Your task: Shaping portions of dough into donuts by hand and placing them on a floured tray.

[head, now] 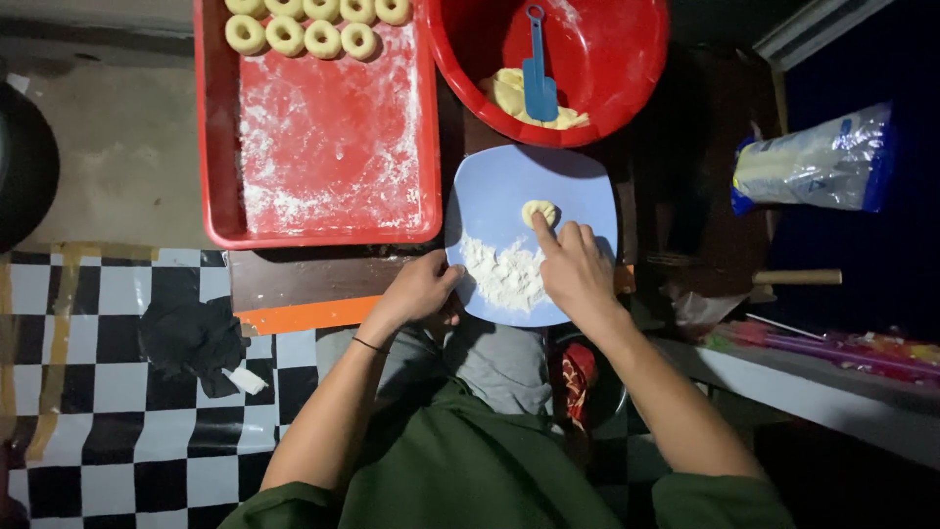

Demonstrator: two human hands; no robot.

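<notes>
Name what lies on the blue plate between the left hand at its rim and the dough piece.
In the head view, a heap of white flour lies on the blue plate between the left hand and the dough piece.

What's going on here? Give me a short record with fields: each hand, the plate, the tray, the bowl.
Left hand: grips the edge of the pale blue square plate.
Right hand: forefinger presses the small round dough piece on the plate.
Plate: holds a heap of white flour beside the dough.
Tray: floured red plastic tray with dough rings in rows at its far end.
Bowl: red round bowl with yellow dough and a blue spatula.
</notes>
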